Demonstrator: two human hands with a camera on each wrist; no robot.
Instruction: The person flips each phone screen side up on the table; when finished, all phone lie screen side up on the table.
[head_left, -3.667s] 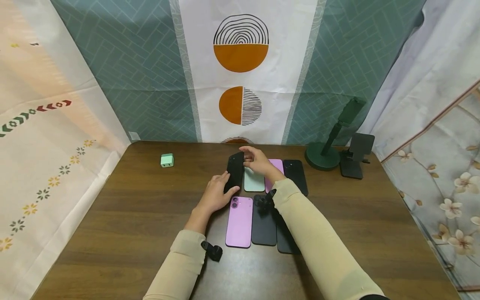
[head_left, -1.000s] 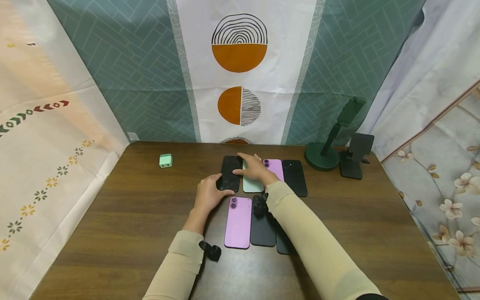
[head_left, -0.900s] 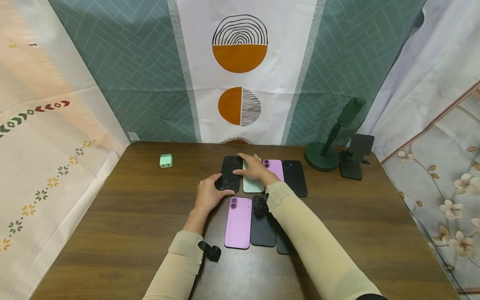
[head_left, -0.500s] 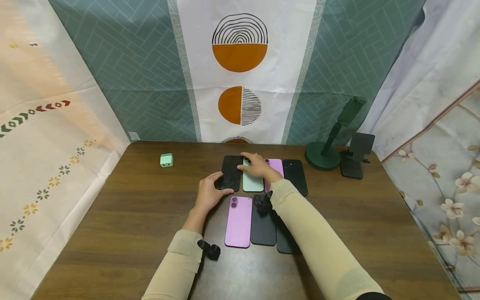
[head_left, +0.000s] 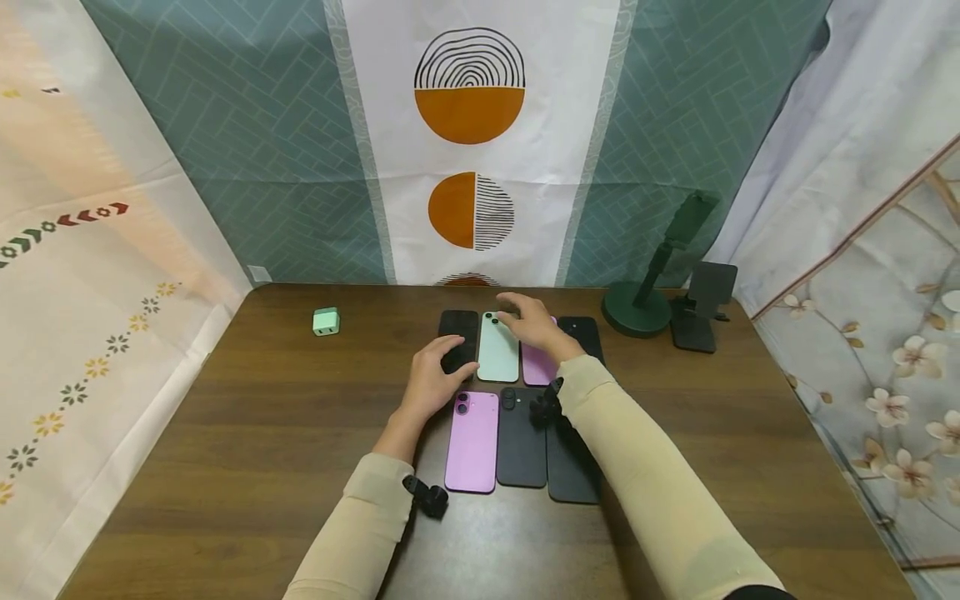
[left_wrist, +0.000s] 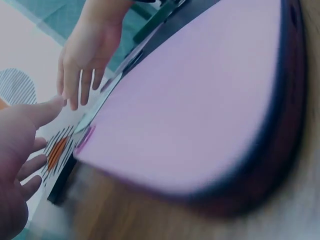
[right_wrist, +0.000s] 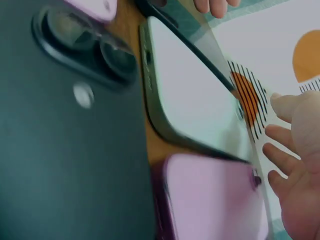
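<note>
In the head view, a black phone [head_left: 459, 323] lies flat at the left end of the back row. My left hand [head_left: 431, 379] hovers at its near edge with fingers spread; whether it touches the phone I cannot tell. A mint-green phone [head_left: 498, 354] lies beside it, then a pink phone [head_left: 536, 368] and another black phone [head_left: 581, 335]. Above these, my right hand [head_left: 534, 323] is raised with loose fingers and nothing in it. Both wrist views show bare, relaxed hands, the right [right_wrist: 305, 150] apart from the phones.
The front row has a pink phone [head_left: 471, 446] and two dark phones, one [head_left: 521, 446] beside the other [head_left: 572, 467], partly under my right sleeve. A mint charger [head_left: 326, 322] sits back left. At back right stand a green lamp [head_left: 637, 310] and a black phone stand [head_left: 694, 321].
The black phone, earlier tilted up between both hands, now lies flat beside the mint one. My right hand has left it and moved right; my left hand has shifted slightly right.
</note>
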